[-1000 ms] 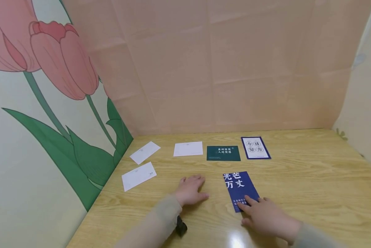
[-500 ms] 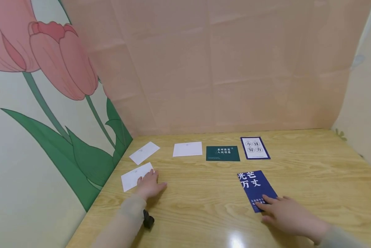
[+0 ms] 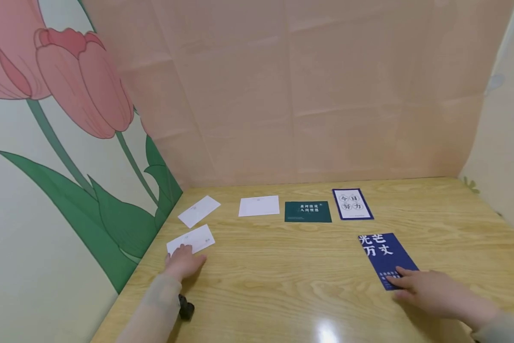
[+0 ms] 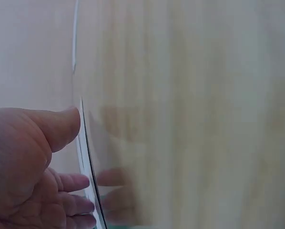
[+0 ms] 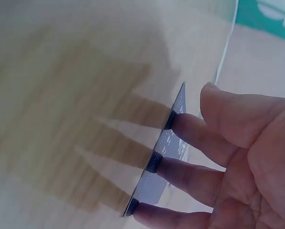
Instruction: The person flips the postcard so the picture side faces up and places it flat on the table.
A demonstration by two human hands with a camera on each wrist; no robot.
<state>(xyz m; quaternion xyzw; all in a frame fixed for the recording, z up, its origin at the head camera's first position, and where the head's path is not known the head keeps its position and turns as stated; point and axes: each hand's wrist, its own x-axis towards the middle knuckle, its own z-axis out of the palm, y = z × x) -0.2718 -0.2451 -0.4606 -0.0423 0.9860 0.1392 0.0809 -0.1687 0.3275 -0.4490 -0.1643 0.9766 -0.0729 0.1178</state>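
At the left of the table my left hand (image 3: 185, 262) has its fingertips on the near edge of a white card (image 3: 198, 238), thumb spread to the side. In the left wrist view the fingers (image 4: 76, 204) lie straight against that card's edge. On the right, my right hand (image 3: 433, 288) rests its fingertips on the lower part of a dark blue card (image 3: 387, 257) with large white characters. The right wrist view shows several straight fingers (image 5: 192, 176) pressing the blue card (image 5: 152, 188) flat, the thumb off it.
Along the back of the wooden table (image 3: 291, 286) lie two more white cards (image 3: 199, 211), (image 3: 259, 206)-side by side, a green card (image 3: 308, 212) and a blue-bordered white card (image 3: 353, 204). A pink cloth (image 3: 291, 95) hangs behind; a tulip-painted wall (image 3: 68, 190) stands left.
My right hand has slid the dark blue card to the right. My left hand has moved from mid-table leftward onto the nearer white card.
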